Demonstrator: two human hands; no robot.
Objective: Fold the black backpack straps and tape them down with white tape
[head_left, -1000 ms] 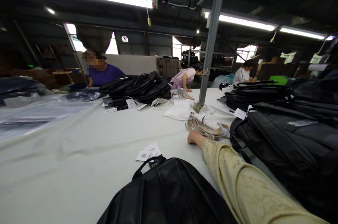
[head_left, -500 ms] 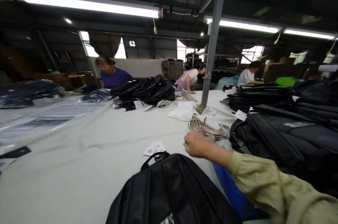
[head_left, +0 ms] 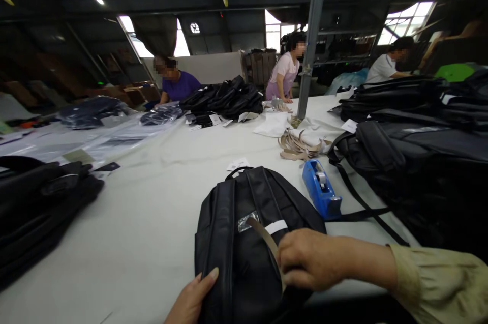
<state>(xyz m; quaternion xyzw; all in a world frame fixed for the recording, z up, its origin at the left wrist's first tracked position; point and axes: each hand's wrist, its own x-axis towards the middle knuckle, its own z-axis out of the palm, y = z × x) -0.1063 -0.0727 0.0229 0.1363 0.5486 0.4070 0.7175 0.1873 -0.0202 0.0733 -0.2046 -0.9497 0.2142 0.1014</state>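
Currently | R hand (head_left: 307, 259) pinching tan strip (head_left: 264, 234), upper end loose | L hand (head_left: 190, 301): thumb on blk backpack (head_left: 246, 275), bench (head_left: 145, 232) nr edge, grip unclear | other strips (head_left: 295, 153) unused

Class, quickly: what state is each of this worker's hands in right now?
Left hand: touching a smooth black backpack; grip cannot be told.
Right hand: closed, holding a flat, curved brown strip.

Wide lane left, crowded right
Bare counter (head_left: 152, 202) runs between the backpack (head_left: 244, 263) and the black bag (head_left: 38, 202) at the left edge. Right of the backpack, a tape dispenser (head_left: 322, 189) stands close by, then piled bags (head_left: 419, 171); farther back, beige strips (head_left: 301, 144) and a post (head_left: 310, 44) break the passage.
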